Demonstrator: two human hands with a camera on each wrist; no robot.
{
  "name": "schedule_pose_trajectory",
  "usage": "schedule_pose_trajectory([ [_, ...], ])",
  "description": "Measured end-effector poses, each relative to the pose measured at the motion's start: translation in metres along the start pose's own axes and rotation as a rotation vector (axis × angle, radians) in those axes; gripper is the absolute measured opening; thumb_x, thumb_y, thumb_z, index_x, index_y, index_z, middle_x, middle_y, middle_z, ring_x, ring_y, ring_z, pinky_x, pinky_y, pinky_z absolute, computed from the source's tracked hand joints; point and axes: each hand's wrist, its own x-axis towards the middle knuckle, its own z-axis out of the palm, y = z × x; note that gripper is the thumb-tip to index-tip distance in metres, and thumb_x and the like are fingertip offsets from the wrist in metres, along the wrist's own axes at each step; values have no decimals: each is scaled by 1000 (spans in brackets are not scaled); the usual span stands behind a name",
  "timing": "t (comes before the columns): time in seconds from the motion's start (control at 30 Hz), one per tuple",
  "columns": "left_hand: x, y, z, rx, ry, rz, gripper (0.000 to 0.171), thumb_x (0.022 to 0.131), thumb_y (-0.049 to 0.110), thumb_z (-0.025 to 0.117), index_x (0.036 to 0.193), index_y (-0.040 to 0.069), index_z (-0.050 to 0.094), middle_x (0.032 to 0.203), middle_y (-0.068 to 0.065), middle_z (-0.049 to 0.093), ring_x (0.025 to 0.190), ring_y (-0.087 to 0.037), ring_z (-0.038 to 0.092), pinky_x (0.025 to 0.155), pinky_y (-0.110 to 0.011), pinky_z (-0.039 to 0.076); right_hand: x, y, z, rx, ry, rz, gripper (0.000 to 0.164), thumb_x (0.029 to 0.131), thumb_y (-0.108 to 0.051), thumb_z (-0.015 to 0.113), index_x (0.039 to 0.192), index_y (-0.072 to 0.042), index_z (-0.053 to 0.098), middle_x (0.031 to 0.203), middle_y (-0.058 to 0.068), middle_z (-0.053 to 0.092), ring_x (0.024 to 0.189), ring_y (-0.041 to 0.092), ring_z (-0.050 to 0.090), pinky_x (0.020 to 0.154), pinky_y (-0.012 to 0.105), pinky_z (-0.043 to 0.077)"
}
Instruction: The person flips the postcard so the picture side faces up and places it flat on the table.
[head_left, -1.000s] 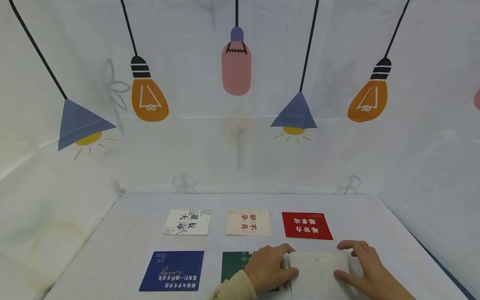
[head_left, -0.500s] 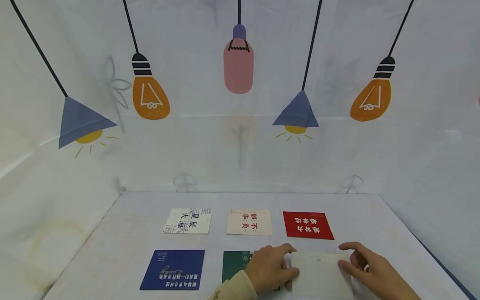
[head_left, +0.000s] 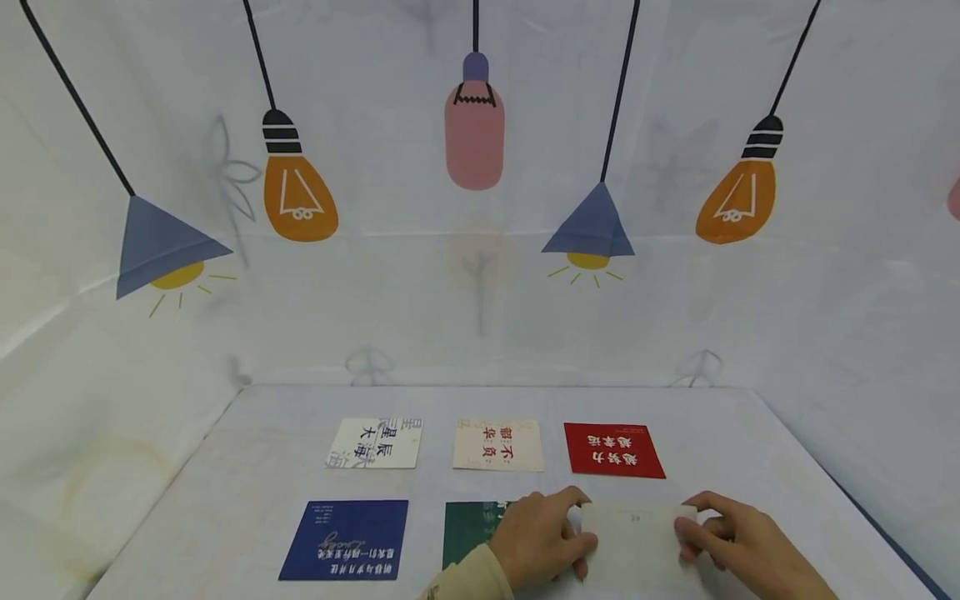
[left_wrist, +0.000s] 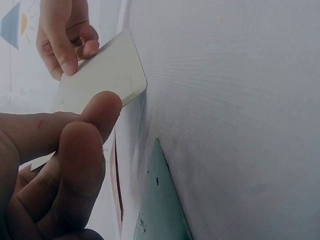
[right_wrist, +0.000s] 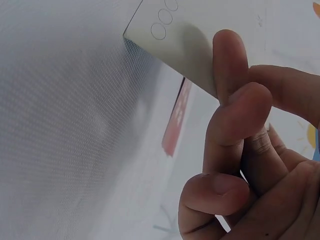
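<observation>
A cream-white postcard (head_left: 637,546) is held by both hands at the front right of the table, its plain back facing up. My left hand (head_left: 536,537) pinches its left edge between thumb and fingers. On the opposite edge, my right hand (head_left: 753,542) grips it with the thumb on the near face. Seen from the left wrist, the postcard (left_wrist: 107,75) stands tilted, one corner close to the cloth. Printed circles show near a corner of the postcard (right_wrist: 160,30) in the right wrist view. A green card (head_left: 468,533) lies partly hidden behind the left hand.
A blue card (head_left: 345,542) lies at the front left. Along the back row are a white card (head_left: 375,443), a beige card (head_left: 498,446) and a red card (head_left: 615,450). Behind the white table (head_left: 225,467) rises a lamp-patterned curtain (head_left: 480,333).
My right hand has moved from beside the postcard's right edge to gripping that edge, with its index finger now at the far corner. The left hand stays at the left edge.
</observation>
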Motion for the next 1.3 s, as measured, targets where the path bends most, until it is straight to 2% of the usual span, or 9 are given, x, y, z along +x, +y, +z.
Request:
schedule_pose_trajectory([
  [0.2, -2, 2, 0, -23, 19, 8, 26, 97, 34, 69, 122, 26, 66, 58, 20, 60, 47, -7, 55, 48, -22, 46, -2, 0, -2, 15, -7, -16, 43, 95, -47, 68, 115, -9, 62, 79, 2, 69, 76, 19, 59, 68, 33, 53],
  [0.37, -2, 3, 0, -80, 27, 19, 23, 98, 36, 67, 119, 25, 68, 58, 20, 62, 45, -8, 55, 48, -22, 45, -6, -1, -6, 19, -42, -56, 40, 98, -45, 65, 111, -8, 61, 84, 1, 71, 76, 20, 61, 69, 33, 55],
  [0.5, -2, 3, 0, -119, 30, 31, 21, 99, 38, 65, 115, 25, 70, 59, 20, 63, 44, -8, 56, 44, -22, 44, -9, -5, -7, 23, -56, -57, 40, 98, -46, 65, 111, -9, 60, 86, 1, 71, 77, 20, 60, 70, 36, 55],
  [0.67, -2, 3, 1, -127, 55, 62, 24, 100, 44, 62, 108, 24, 73, 62, 21, 63, 45, -7, 56, 45, -22, 47, -11, -9, -8, 27, -51, -46, 40, 97, -45, 65, 112, -9, 60, 90, 1, 72, 77, 20, 61, 71, 37, 56],
  [0.83, -1, 1, 0, -118, 79, 103, 31, 102, 47, 58, 105, 21, 75, 63, 22, 63, 44, -4, 54, 44, -22, 46, -12, -8, -9, 54, -51, -14, 40, 97, -46, 65, 113, -10, 60, 92, 2, 72, 77, 21, 61, 70, 39, 57],
  [1.0, -2, 3, -1, -101, 94, 99, 34, 101, 49, 57, 104, 21, 75, 65, 23, 64, 47, -2, 55, 47, -22, 47, -13, -7, -9, 56, -44, -36, 39, 97, -45, 65, 114, -10, 60, 97, 3, 73, 77, 21, 62, 70, 38, 57],
  [1.13, -2, 4, 0, -46, 117, 102, 33, 100, 52, 59, 105, 24, 76, 71, 24, 65, 53, 1, 55, 50, -20, 48, -15, -9, -7, 49, -6, -41, 37, 96, -41, 69, 116, -12, 60, 102, 5, 73, 75, 20, 63, 71, 40, 58],
  [1.3, -3, 2, 0, 5, 147, 130, 29, 98, 49, 64, 109, 26, 76, 81, 23, 70, 60, 6, 55, 52, -19, 47, -15, -10, -4, 31, 42, 2, 44, 92, -43, 74, 121, -13, 60, 113, 11, 68, 72, 20, 64, 70, 40, 59],
])
